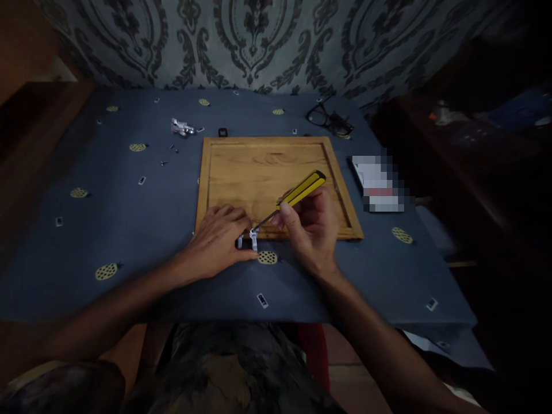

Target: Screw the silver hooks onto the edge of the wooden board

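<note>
My right hand (317,230) is closed around the handle of a yellow-and-black screwdriver (304,188). The tool slants down to the left, its tip at a small shiny metal hinge part (254,240) by the front edge of a framed wooden panel (267,167). Fingers curled and thumb stretched forward, my left hand (219,238) grips that metal part against the panel's edge. The left fingers partly cover the part, and whether the tip sits in a screw cannot be made out.
Another shiny metal hinge (183,127) lies at the back left, with a few small screws (164,163) nearby. A small dark square piece (223,132) is behind the panel. Eyeglasses (330,119) and a blurred-out flat object (379,184) lie right, on the blue patterned tablecloth (142,241).
</note>
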A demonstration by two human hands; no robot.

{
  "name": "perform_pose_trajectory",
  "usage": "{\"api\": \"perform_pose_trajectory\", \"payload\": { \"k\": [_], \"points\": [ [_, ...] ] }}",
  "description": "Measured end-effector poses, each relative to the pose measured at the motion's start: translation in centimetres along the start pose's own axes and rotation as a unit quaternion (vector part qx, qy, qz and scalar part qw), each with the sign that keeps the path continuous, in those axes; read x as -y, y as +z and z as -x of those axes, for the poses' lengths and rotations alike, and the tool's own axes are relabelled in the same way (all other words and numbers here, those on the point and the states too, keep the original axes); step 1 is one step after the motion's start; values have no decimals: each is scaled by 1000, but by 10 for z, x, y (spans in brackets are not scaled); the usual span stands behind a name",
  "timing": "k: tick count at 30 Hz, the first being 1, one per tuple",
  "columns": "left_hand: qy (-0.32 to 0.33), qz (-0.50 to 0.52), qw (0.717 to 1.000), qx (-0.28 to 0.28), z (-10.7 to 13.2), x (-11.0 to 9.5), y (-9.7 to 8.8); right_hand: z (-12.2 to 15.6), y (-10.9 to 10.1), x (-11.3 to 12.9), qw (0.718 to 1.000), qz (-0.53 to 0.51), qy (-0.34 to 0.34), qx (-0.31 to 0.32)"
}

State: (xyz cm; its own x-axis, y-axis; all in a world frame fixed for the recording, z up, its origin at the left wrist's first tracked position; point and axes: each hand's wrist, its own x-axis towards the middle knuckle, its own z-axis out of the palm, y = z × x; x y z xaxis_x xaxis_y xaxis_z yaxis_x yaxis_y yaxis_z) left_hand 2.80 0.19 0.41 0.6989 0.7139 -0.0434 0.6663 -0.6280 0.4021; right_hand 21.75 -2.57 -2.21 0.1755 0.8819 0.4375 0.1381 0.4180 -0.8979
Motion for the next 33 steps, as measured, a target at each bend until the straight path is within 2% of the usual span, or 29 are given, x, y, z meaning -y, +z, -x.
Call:
{"api": "perform_pose_trajectory", "payload": {
  "k": [6,12,18,20,23,25,33],
  "points": [
    [-13,-9,1000,19,-1,-3,-3,0,1,1,1000,12,22,13],
    [-14,-9,1000,12,-1,-4,-3,2,-1,3,999,-9,18,35],
    [-15,-19,1000,17,-1,-4,-3,-2,-1,11,996,47,-6,70],
    [-11,-20,1000,13,-1,-3,-2,-4,1,14,996,17,17,83],
    [-4,-17,1000,4,0,-2,-1,-5,2,17,989,-35,87,117],
    [-3,-9,1000,-2,0,-1,0,-6,1,20,985,-36,112,128],
    [-4,0,1000,6,0,-2,0,-13,-5,29,978,-60,103,173]
  ]
}}
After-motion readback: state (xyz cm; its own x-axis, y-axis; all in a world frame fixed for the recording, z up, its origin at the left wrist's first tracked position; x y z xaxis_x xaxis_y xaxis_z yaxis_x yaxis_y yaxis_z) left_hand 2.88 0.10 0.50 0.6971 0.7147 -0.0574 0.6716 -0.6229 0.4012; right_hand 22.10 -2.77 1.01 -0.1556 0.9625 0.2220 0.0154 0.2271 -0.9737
